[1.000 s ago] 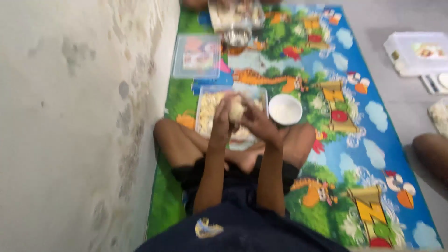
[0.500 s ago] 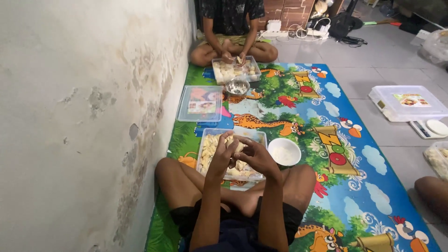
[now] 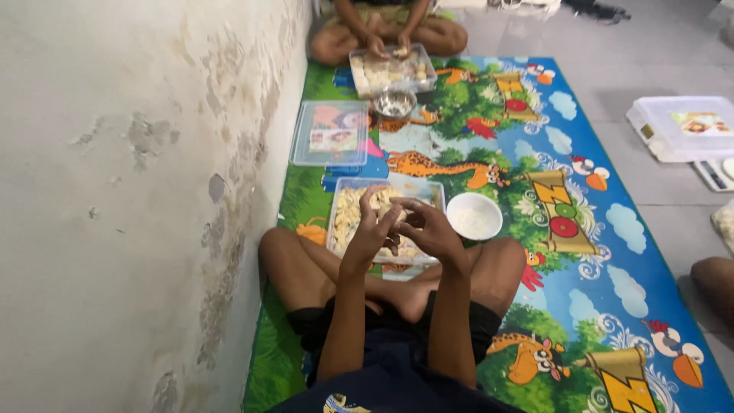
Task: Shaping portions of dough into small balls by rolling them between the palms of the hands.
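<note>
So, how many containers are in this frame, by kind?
Clear tubs with food: 2
Clear lid, flat on the mat: 1
White bowl: 1
Metal bowl: 1
White lidded box on the floor: 1
Total: 6

Wall [image 3: 115, 191] left — bowl [image 3: 474, 216] right

Stained, peeling pale wall [image 3: 115, 191] on left; grey tiled floor [image 3: 650, 46]; colourful cartoon mat [image 3: 581, 252].
</note>
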